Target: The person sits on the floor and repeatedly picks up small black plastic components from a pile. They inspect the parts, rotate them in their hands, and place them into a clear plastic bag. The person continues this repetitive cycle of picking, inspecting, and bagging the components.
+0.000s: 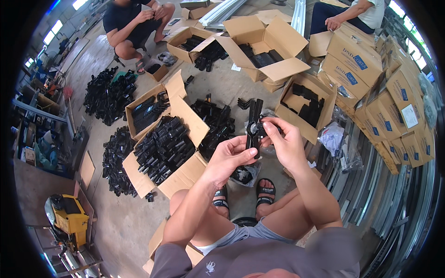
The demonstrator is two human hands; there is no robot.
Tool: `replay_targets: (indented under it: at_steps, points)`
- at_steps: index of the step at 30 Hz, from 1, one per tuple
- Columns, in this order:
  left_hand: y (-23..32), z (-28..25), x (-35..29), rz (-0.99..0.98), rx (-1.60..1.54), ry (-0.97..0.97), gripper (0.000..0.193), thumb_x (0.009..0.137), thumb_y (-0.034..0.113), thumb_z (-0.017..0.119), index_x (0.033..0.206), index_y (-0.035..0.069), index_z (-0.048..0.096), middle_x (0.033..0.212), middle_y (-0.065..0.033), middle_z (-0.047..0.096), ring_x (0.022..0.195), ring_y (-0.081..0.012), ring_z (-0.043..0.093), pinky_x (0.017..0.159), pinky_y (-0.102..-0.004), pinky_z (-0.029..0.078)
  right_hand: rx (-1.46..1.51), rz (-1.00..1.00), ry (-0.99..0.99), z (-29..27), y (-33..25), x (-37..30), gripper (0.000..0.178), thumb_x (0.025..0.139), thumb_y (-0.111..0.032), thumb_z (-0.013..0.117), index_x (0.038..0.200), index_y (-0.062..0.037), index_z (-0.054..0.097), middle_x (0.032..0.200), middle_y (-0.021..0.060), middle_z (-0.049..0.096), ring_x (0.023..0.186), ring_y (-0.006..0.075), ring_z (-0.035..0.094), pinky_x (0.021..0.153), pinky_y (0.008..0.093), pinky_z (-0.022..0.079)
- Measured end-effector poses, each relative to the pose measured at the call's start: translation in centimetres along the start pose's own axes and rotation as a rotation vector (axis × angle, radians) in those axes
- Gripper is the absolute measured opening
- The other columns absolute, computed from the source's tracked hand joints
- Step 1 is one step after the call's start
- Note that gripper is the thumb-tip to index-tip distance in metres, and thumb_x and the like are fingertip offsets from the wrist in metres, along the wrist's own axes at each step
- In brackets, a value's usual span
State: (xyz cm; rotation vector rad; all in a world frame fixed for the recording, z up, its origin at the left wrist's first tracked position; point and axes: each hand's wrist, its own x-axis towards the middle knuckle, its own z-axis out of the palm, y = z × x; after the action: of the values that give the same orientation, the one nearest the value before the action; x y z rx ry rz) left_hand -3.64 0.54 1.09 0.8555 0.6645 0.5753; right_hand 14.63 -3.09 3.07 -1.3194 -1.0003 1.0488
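Observation:
In front of me I hold up a long black fitting [255, 111] with a rounded, shiny part at its middle. My left hand [230, 158] is closed on its lower end, thumb across the front. My right hand [286, 141] pinches at the fitting's right side near the middle; whether a separate small part sits between those fingers I cannot tell. Below the hands, near my feet, lies a clear plastic bag [244, 174] with dark pieces in it. Behind the left hand a pile of black parts [211, 121] spreads on the floor.
An open carton [197, 167] heaped with black parts stands at my left, other black piles [110, 95] beyond it. Another open carton [313, 121] stands at right, near metal profiles [371, 199] and stacked cartons [357, 62]. Two people sit ahead, one [127, 28] at left, one [366, 16] at right.

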Motion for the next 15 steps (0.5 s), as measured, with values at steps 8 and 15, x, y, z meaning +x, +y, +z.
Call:
replay_targets:
  at_steps: [8, 15]
  points:
    - [-0.4, 0.1, 0.0, 0.029, -0.019, 0.072, 0.045, 0.086, 0.007, 0.076, 0.127, 0.0, 0.059, 0.11, -0.0065, 0.071, 0.097, -0.0117, 0.067, 0.086, -0.0279, 0.056, -0.031, -0.07, 0.065, 0.2, 0.7, -0.2, 0.033, 0.098, -0.024, 0.064, 0.113, 0.0053, 0.064, 0.087, 0.0064, 0.067, 0.068, 0.0104, 0.064, 0.062, 0.0245, 0.052]
    - [-1.1, 0.2, 0.4, 0.052, -0.032, 0.099, 0.046, 0.086, 0.007, 0.076, 0.128, 0.0, 0.06, 0.11, -0.0063, 0.071, 0.092, -0.0085, 0.066, 0.084, -0.0251, 0.055, -0.001, -0.102, 0.173, 1.4, 1.0, -0.6, 0.034, 0.098, -0.023, 0.064, 0.116, 0.0056, 0.063, 0.094, 0.0084, 0.069, 0.07, 0.0104, 0.064, 0.065, 0.0237, 0.052]
